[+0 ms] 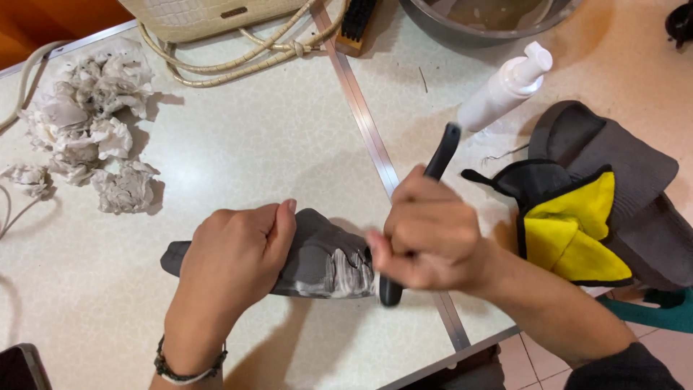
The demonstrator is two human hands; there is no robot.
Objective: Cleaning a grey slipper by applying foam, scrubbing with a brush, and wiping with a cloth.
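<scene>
My left hand (234, 263) presses down on a grey shoe (325, 260) that lies on its side on the pale table (274, 137). White foam covers the shoe's right end. My right hand (426, 238) grips a black-handled brush (442, 155), its handle pointing up and away and its lower end against the foamy part of the shoe. The brush head is mostly hidden under my fist.
Crumpled dirty tissues (86, 123) lie at the far left. A cream handbag (216, 22) and a wooden brush (355, 25) sit at the back, beside a metal basin (491, 22). A white pump bottle (505, 87) lies near grey and yellow shoe parts (592, 217) at the right.
</scene>
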